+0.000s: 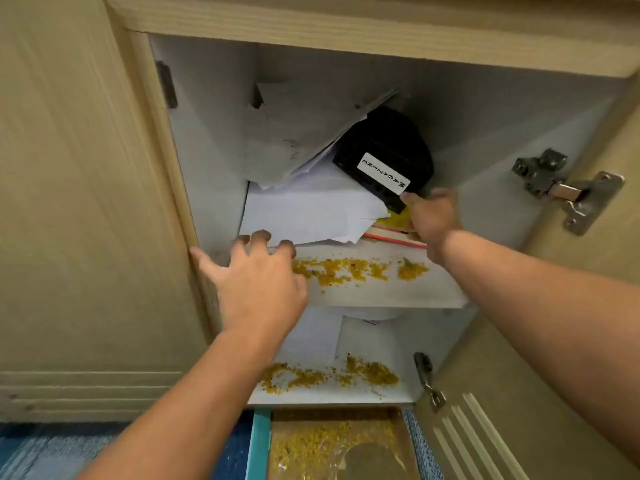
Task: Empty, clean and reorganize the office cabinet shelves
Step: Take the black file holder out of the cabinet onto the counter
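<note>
Open beige wooden cabinet [214, 19], frame centre: upper white shelf [381, 292] holds loose white papers [311, 209], yellow crumbs [346, 270]. Right hand [433, 216] grips black labelled file box [384, 150]; left hand [256, 275] spread, empty.

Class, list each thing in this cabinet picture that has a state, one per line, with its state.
Cabinet door: open.
Black file box: tilted, resting on papers.
Papers: messy, leaning pile.
Upper shelf: dirty with yellow crumbs.
Lower shelf: dirty with yellow crumbs.
Left hand: open, fingers on papers.
Right hand: gripping the box's corner.
</note>
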Tool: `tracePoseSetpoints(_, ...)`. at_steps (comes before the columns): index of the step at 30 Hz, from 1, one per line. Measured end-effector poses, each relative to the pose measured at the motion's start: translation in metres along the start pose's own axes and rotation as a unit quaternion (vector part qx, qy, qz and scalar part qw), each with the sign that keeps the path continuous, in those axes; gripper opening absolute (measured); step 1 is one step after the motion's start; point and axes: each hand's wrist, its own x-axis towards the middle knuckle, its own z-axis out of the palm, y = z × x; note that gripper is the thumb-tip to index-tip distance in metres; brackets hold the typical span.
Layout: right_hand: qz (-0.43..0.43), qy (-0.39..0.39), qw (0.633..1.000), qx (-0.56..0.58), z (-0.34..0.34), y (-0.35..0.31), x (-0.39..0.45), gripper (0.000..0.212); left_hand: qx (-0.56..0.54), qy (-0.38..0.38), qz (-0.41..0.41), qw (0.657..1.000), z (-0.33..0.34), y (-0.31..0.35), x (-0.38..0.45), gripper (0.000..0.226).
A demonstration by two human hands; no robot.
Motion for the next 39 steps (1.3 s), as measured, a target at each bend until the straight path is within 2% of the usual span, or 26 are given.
tracePoseSetpoints(2,0.039,0.035,0.997,0.065,0.002,-0.003,0.020,0.071,-0.003,0.004,-0.020,1.000,-0.004,0.015,0.014,0.039)
tracePoseSetpoints(4,0.079,0.019,0.991,0.104,0.005,-0.009,0.034,0.059,0.009,0.035,-0.026,0.999,-0.002,0.028,0.031,0.041)
tracePoseSetpoints(7,0.114,-0.021,0.984,0.139,0.011,-0.005,0.055,0.041,0.001,0.075,0.029,0.997,-0.006,0.055,0.051,0.048)
tracePoseSetpoints(10,0.137,-0.052,0.972,0.185,0.008,-0.003,0.069,0.039,-0.114,0.013,0.050,0.992,-0.009,0.086,0.081,0.049)
tracePoseSetpoints(12,0.138,-0.074,0.964,0.213,0.009,-0.005,0.074,0.043,-0.187,-0.017,0.050,0.981,-0.002,0.094,0.102,0.048)
tracePoseSetpoints(15,0.129,-0.069,0.957,0.250,0.013,-0.008,0.081,0.049,-0.250,-0.022,0.058,0.966,0.014,0.090,0.123,0.052)
tracePoseSetpoints(22,0.033,0.010,0.973,0.230,0.016,-0.011,0.073,0.055,-0.317,0.002,0.085,0.945,0.022,0.091,0.115,0.062)
tracePoseSetpoints(27,-0.034,0.058,0.965,0.251,0.011,-0.025,0.035,0.036,-0.292,0.034,0.084,0.952,0.007,0.095,0.095,0.068)
tracePoseSetpoints(30,-0.037,0.070,0.963,0.259,0.003,-0.034,0.007,0.024,-0.268,0.048,0.103,0.957,-0.010,0.096,0.085,0.076)
tracePoseSetpoints(31,-0.025,0.068,0.963,0.260,0.001,-0.037,0.000,0.026,-0.258,0.049,0.115,0.958,-0.015,0.096,0.081,0.080)
tracePoseSetpoints(34,0.031,0.062,0.966,0.250,-0.011,-0.043,-0.026,0.048,-0.187,0.058,0.144,0.970,-0.024,0.092,0.066,0.091)
tracePoseSetpoints(39,0.063,0.062,0.959,0.270,-0.041,-0.046,-0.071,0.046,-0.057,0.096,0.183,0.977,-0.039,0.086,0.040,0.104)
